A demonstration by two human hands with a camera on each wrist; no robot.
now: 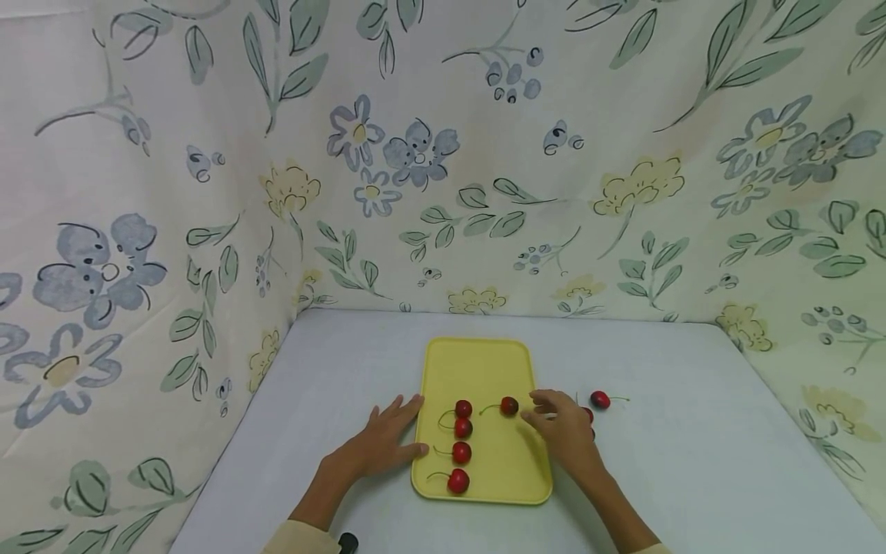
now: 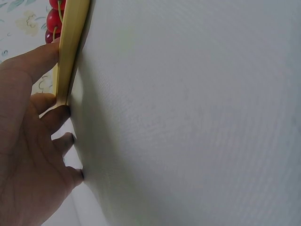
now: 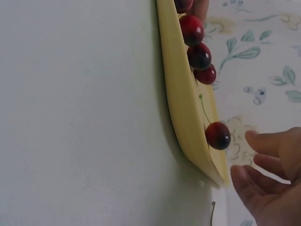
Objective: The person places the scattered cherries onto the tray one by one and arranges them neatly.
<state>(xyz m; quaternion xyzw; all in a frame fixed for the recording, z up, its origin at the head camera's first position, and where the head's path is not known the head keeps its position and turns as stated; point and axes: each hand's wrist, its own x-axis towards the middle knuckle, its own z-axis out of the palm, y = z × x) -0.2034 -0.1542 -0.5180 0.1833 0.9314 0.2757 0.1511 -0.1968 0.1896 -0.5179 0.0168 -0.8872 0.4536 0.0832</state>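
A yellow tray point(image 1: 484, 362) lies on the white table. My left hand point(image 1: 381, 442) is at its left edge, fingers spread, with the thumb on the rim point(image 2: 70, 47). Several red cherries point(image 1: 458, 482) with stems form a column along the tray's left half. One more cherry point(image 1: 509, 405) lies farther right on the tray, its stem pointing left. Just right of that cherry hovers my right hand point(image 1: 564, 431), over the tray's right edge. Its fingers are loosely bent, and the right wrist view shows a gap between thumb and fingers with nothing held.
Right of the tray, a cherry point(image 1: 600, 399) lies on the table, with others partly hidden behind my right hand. Floral cloth point(image 1: 484, 192) hangs behind the table and along its sides. A small black object point(image 1: 348, 543) shows beside the left sleeve.
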